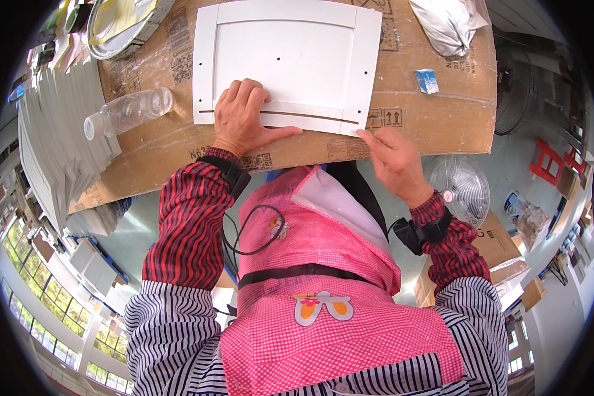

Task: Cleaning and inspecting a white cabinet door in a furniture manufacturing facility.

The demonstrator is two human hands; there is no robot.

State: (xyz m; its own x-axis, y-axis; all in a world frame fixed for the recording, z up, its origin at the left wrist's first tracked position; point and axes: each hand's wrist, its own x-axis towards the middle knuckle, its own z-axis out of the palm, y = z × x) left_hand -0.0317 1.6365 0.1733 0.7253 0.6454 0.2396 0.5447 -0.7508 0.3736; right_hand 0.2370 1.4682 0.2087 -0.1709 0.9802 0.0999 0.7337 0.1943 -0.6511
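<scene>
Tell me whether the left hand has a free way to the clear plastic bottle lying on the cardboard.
Probably yes. The left hand rests flat on the white rectangular panel, and the clear plastic bottle lies on its side just to its left on the brown cardboard sheet, with nothing between them.

A workshop or small factory floor: the work surface is covered with flattened cardboard, a long stack of white panels stands along its left side, cardboard boxes and a floor fan sit on the concrete floor, with large windows beyond.
</scene>
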